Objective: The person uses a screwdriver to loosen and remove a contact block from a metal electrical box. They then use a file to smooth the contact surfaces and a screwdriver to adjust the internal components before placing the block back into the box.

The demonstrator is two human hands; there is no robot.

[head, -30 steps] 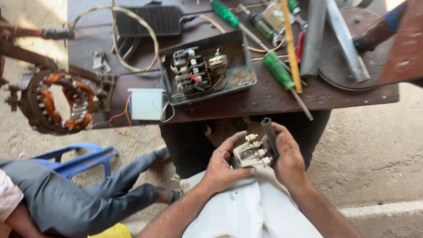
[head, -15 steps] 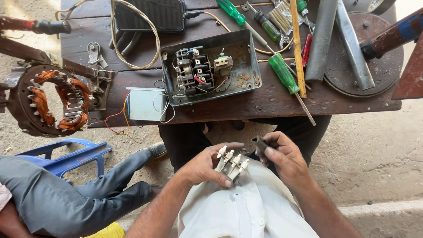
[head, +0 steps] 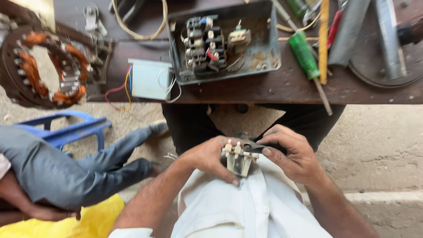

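I see both hands close together near the bottom centre, just above the white shirt (head: 229, 211). My left hand (head: 207, 158) is wrapped around a small cream terminal block (head: 238, 159) with brass screw posts along its top — fingers closed on it, thumb underneath. My right hand (head: 295, 156) pinches a thin dark tool (head: 253, 150), whose tip rests on the right side of the block; I cannot tell what kind of tool it is.

Farther away lies the dark wooden workbench (head: 273, 88). On it sits an open grey metal switch box (head: 222, 42) with contacts and wires inside, a pale plastic box (head: 150, 79) with coloured leads just to its left, and a green-handled screwdriver (head: 306, 57) to its right. At far left is a motor stator (head: 42, 66) with copper windings. Another person's grey-trousered leg (head: 66, 167) stretches in from the left — near a blue plastic stool (head: 75, 130).
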